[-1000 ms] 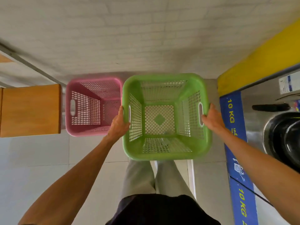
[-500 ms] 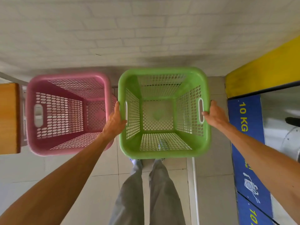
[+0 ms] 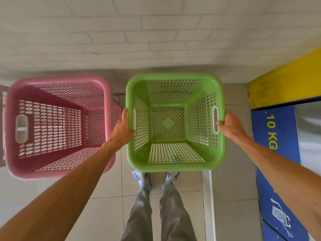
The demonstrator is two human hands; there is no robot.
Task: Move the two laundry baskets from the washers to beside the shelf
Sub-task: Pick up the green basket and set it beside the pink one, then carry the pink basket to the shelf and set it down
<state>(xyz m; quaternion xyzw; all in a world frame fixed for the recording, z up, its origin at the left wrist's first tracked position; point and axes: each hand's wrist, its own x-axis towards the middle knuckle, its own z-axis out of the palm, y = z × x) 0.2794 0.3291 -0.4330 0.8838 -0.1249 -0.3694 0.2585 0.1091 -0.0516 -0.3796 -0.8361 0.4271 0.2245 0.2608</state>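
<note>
A green laundry basket (image 3: 175, 164) hangs in front of me, empty, its mesh floor visible. My left hand (image 3: 122, 129) grips its left rim by the handle slot, and my right hand (image 3: 227, 125) grips the right rim with the thumb at the slot. An empty pink laundry basket (image 3: 57, 169) stands on the tiled floor just to the left, its right wall close beside my left hand. Both baskets sit near the white brick wall.
A white brick wall (image 3: 156, 32) runs across the far side. On the right is a washer front with a blue "10 KG" panel (image 3: 276, 153) and a yellow panel (image 3: 284, 84) above. My legs and patterned socks (image 3: 142, 180) stand on pale floor tiles.
The view has dropped lower and closer to the baskets; the wooden shelf at left has slid out of view. The green basket stays in both hands, now lower beside the pink one.
</note>
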